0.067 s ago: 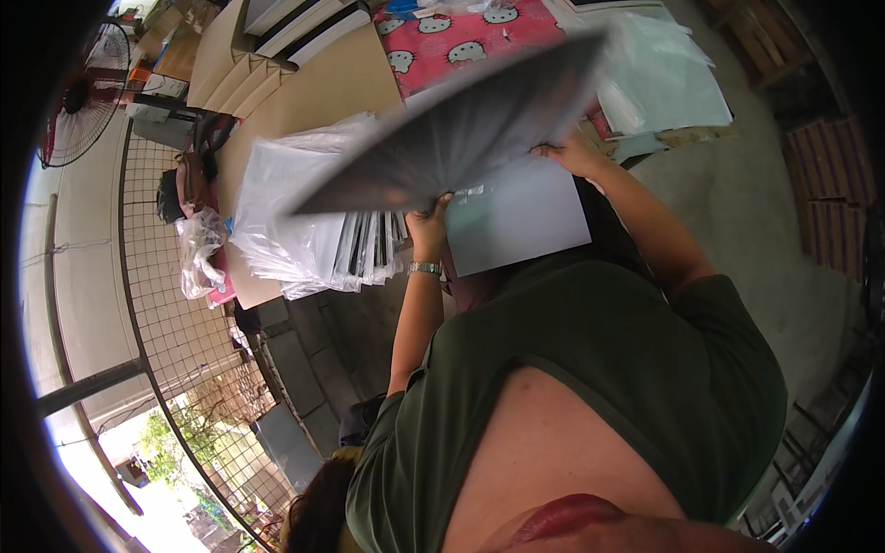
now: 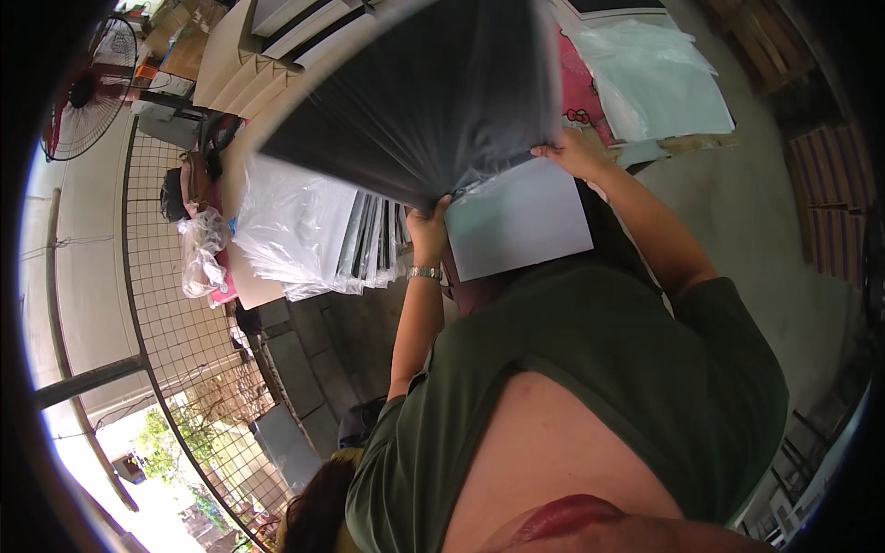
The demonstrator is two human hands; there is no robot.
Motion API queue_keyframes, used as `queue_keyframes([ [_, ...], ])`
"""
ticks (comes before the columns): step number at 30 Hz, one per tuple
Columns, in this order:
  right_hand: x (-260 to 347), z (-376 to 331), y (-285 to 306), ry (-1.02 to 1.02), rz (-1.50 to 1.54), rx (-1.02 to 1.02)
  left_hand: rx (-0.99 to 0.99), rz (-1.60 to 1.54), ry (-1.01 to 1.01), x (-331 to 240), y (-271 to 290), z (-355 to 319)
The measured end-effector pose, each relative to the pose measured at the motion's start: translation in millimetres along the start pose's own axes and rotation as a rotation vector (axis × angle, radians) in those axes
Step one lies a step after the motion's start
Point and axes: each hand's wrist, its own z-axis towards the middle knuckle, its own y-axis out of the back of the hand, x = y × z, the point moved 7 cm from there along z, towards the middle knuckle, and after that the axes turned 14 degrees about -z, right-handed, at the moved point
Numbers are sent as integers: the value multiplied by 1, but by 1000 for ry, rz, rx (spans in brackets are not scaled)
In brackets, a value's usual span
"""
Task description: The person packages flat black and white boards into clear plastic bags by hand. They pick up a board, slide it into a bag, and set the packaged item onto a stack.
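Observation:
A large dark sheet in thin clear plastic (image 2: pixel 424 101) rises above the table, its face creased toward its lower edge. My left hand (image 2: pixel 429 229), with a metal watch on the wrist, pinches its lower left edge. My right hand (image 2: pixel 570 155) grips the lower right edge with thumb and fingers. A plain pale grey-white sheet (image 2: pixel 521 221) lies just below the hands, over my lap; whether it touches the dark sheet I cannot tell. Left of my left hand is a fanned stack of plastic-sleeved sheets (image 2: pixel 300 226), partly hidden by the dark sheet.
Clear plastic sleeves (image 2: pixel 654 78) lie in a pile on the right of the table. A pink patterned cover (image 2: pixel 579 88) shows beside them. Folded cardboard (image 2: pixel 244 83) stands at the back left, near a fan (image 2: pixel 88 92). Another person's dark hair (image 2: pixel 318 507) is at lower left.
The dark sheet has tipped up and swung so its broad face shows, covering more of the table and pink cover. Both hands keep almost the same place and grip.

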Motion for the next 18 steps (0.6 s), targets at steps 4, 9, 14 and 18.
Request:
queue_keyframes([
  [4, 77, 24, 18, 4, 179, 89, -236, -224, -33, -40, 24, -14],
  [9, 176, 103, -28, 228, 667, -33, -707, -307, 36, -71, 118, -28],
  [14, 211, 173, -117, 28, 1020, 107, -852, -310, -91, -85, 185, -28],
  [18, 233, 178, -137, 31, 823, 161, -807, 38, 187, -49, 258, -20],
])
